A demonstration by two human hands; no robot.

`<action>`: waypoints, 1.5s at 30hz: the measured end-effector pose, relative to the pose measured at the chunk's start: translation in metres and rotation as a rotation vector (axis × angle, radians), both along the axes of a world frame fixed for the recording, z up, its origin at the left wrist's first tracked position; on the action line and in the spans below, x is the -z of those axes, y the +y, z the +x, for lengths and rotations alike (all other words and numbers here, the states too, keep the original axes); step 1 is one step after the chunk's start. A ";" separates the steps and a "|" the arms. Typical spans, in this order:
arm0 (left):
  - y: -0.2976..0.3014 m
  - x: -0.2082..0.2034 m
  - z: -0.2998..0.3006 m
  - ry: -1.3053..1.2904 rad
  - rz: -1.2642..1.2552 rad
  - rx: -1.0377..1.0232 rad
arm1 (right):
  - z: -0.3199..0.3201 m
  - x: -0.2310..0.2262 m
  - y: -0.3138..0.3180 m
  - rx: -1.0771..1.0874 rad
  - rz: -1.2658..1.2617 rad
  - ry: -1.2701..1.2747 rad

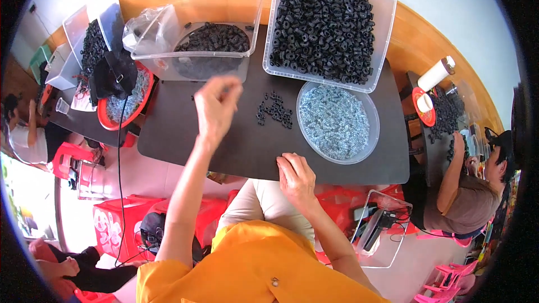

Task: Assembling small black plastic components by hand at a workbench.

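My left hand [216,111] is raised over the dark table, left of a small group of loose black parts [274,111]. Its fingertips are blurred, so its grip and contents cannot be made out. Close to the table's front edge is my right hand [297,178], its fingers curled and pressed together; whatever they hold is hidden. Just beyond it stands a round clear tub [370,154] of small pale-blue pieces [334,120] that look like springs. Behind that tub, a large clear bin [383,39] is heaped with small black plastic parts [323,31].
A clear box [193,64] at the back left holds more black parts and a plastic bag [151,28]. Left of it, a red basin [104,115] sits on another table. A co-worker [469,196] sits at the right. Red stools [120,219] stand below.
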State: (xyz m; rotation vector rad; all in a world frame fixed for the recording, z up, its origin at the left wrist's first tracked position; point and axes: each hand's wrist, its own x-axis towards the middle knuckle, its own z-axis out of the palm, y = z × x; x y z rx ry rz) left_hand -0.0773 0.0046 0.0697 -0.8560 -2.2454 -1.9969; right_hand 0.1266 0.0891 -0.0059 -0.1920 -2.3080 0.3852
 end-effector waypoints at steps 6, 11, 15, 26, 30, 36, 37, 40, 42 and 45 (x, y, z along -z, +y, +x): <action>-0.010 0.062 0.033 -0.049 -0.184 0.002 | 0.000 -0.007 -0.003 -0.067 -0.047 -0.019; -0.014 0.067 0.033 -0.198 -0.087 0.009 | 0.024 -0.038 0.011 -0.051 -0.187 0.114; -0.014 0.068 0.034 -0.183 -0.090 0.004 | 0.025 -0.060 0.069 0.176 -0.222 0.124; -0.011 0.064 0.036 -0.151 -0.121 -0.005 | -0.055 -0.081 0.180 0.347 -0.096 -0.015; -0.010 0.069 0.033 -0.157 -0.119 0.008 | -0.069 -0.068 0.193 0.391 -0.045 -0.111; -0.012 0.064 0.036 -0.146 -0.115 0.001 | -0.071 -0.074 0.197 0.369 -0.152 -0.167; -0.012 0.064 0.036 -0.140 -0.120 0.000 | -0.072 -0.071 0.200 0.342 -0.176 -0.133; -0.010 0.069 0.034 -0.156 -0.102 0.002 | -0.064 -0.070 0.199 0.274 -0.332 -0.004; -0.012 0.070 0.033 -0.168 -0.105 0.000 | -0.051 -0.074 0.184 0.098 -0.583 0.054; -0.013 0.068 0.036 -0.183 0.006 0.006 | -0.021 -0.087 0.147 -0.062 -0.743 -0.004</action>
